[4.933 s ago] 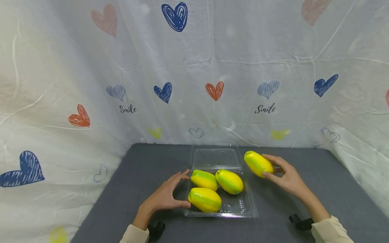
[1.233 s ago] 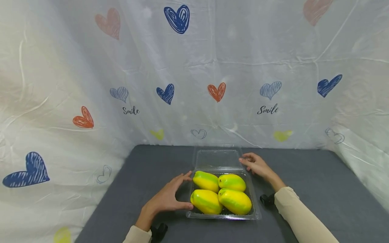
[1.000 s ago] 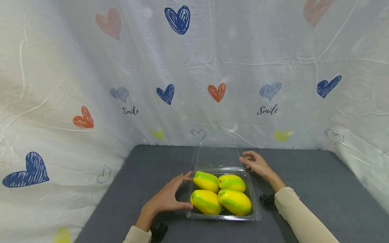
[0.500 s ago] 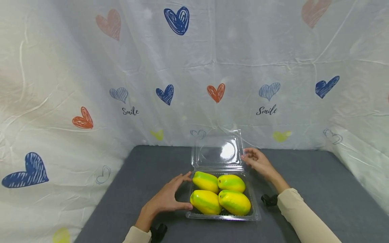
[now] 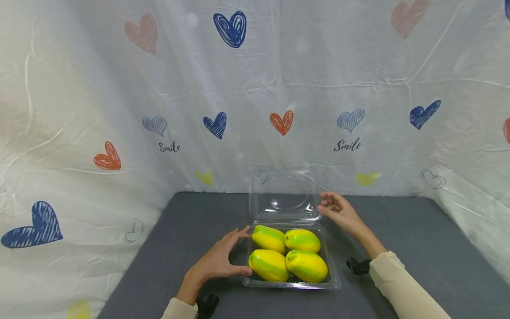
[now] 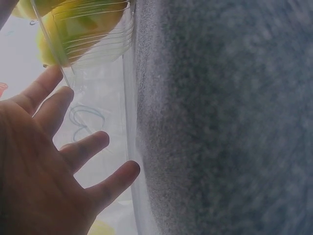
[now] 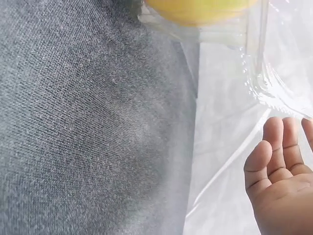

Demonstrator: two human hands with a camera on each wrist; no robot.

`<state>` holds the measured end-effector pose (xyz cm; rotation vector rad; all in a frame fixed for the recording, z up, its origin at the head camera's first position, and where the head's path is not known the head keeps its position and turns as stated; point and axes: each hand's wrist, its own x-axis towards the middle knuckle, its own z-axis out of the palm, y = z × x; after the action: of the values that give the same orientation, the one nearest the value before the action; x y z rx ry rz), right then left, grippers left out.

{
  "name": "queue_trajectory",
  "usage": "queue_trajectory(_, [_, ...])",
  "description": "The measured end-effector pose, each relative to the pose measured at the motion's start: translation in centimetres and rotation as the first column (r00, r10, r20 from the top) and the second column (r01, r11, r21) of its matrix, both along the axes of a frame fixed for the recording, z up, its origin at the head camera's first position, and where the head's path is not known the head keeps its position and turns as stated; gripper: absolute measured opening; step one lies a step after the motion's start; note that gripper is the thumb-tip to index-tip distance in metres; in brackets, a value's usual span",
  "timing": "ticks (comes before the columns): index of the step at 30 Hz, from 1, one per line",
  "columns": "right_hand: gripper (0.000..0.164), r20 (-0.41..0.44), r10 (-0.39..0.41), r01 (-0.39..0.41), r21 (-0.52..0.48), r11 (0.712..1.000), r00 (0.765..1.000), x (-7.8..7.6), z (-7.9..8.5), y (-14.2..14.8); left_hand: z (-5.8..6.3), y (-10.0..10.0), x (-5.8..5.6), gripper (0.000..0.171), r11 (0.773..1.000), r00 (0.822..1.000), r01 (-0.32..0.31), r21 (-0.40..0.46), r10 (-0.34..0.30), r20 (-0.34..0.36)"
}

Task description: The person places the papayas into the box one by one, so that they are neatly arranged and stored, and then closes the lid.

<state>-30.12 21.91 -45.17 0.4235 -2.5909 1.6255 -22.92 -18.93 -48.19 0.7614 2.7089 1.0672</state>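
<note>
Several yellow-green papayas (image 5: 307,266) lie in two rows in a clear plastic clamshell container (image 5: 295,285). Its hinged lid (image 5: 284,197) is raised at the back and leans away from the fruit. My left hand (image 5: 215,260) rests against the container's left side, fingers spread, thumb by the front left corner; the left wrist view shows fingertips (image 6: 63,98) at the plastic wall. At the lid's right edge, my right hand (image 5: 343,217) holds the rim between thumb and bent fingers. The right wrist view cuts off part of that grip; its other fingers (image 7: 274,132) are loosely bent.
A dark grey cloth covers the table (image 5: 199,212). Behind it hangs a pale curtain (image 5: 255,88) printed with hearts, close to the raised lid. Black wrist cameras (image 5: 358,266) sit under both wrists.
A papaya earlier in my right hand now lies in the container's front right spot. My right hand then moved to the lid, which has tilted up from flat. My left hand stays put.
</note>
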Motion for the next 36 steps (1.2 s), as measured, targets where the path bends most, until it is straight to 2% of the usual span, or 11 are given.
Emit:
queue_trajectory(13, [0.044, -0.104, 0.066, -0.073, -0.064, 0.995, 0.992, 2.4, 0.4, 0.6, 0.0, -0.1, -0.1, 0.079, 1.0, 1.0, -0.004, -0.004, 0.005, 0.023])
queue_trajectory(21, [0.043, -0.145, 0.072, -0.079, -0.045, 0.996, 0.987, 3.8, -0.2, 1.2, 0.2, 0.0, -0.1, 0.079, 1.0, 1.0, -0.009, -0.007, 0.009, 0.015])
queue_trajectory(28, [0.037, -0.214, 0.095, -0.103, -0.026, 0.994, 0.972, 4.6, -0.9, 1.7, 0.0, 0.0, 0.0, 0.079, 1.0, 1.0, -0.007, 0.001, 0.007, 0.016])
queue_trajectory(36, [0.03, -0.199, 0.126, -0.135, -0.033, 0.99, 0.972, 5.6, -1.5, 2.3, -0.2, -0.1, -0.2, 0.079, 1.0, 1.0, -0.009, -0.004, 0.009, 0.015])
